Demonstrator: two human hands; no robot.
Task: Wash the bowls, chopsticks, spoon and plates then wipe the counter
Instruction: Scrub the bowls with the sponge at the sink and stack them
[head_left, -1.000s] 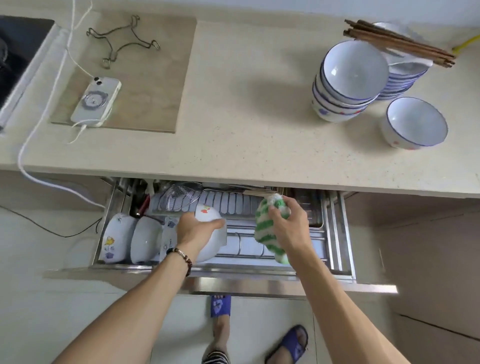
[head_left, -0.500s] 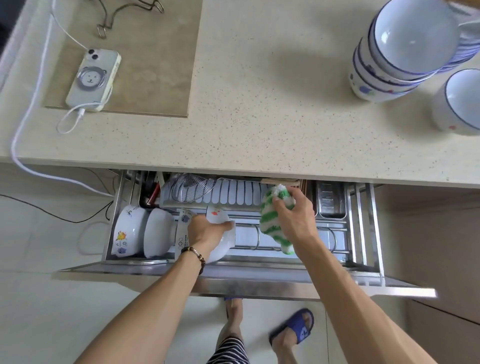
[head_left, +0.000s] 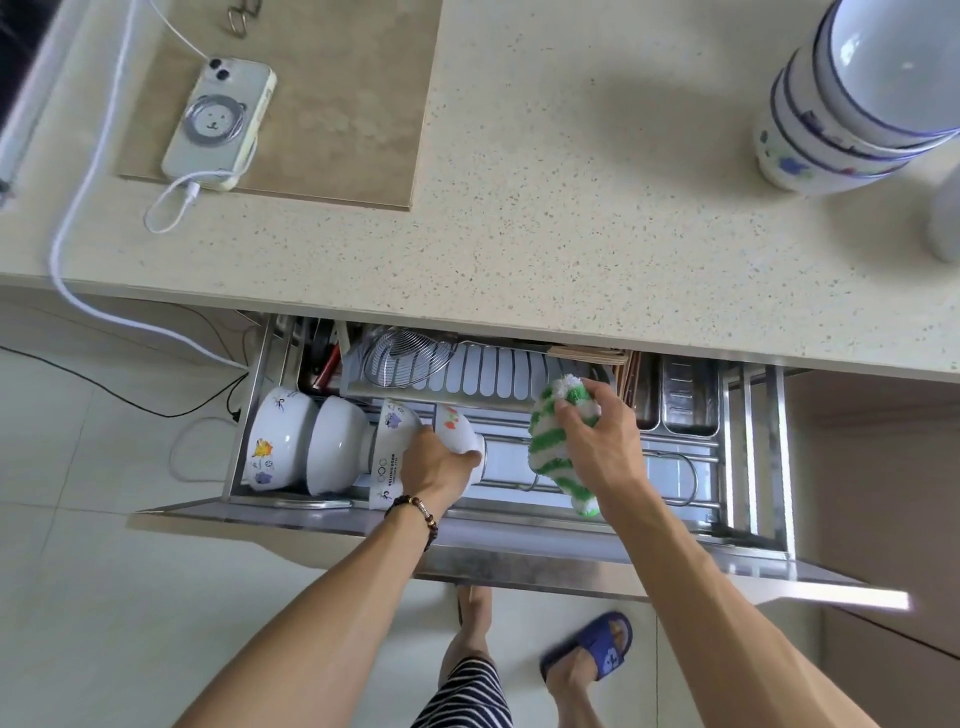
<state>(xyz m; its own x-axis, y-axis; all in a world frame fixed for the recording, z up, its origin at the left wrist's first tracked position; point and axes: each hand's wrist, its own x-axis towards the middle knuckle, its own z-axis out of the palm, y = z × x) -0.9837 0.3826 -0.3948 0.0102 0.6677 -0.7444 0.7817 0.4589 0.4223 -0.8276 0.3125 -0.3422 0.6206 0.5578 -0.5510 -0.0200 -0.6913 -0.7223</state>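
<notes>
Head view: "BEIJING 2008" is printed on a bowl (head_left: 390, 457) standing on edge in the open drawer rack (head_left: 748, 447). Just beside it, the left hand (head_left: 436, 467) grips a white bowl (head_left: 464, 436) with a red motif. The right hand (head_left: 597, 441) clutches a green-striped cloth (head_left: 550, 441) over the rack.

Both forearms extend forward and down; the left hand (head_left: 439, 464) has fingers curled in a grip, and the right hand (head_left: 602, 441) has its fingertips pinched closed.
</notes>
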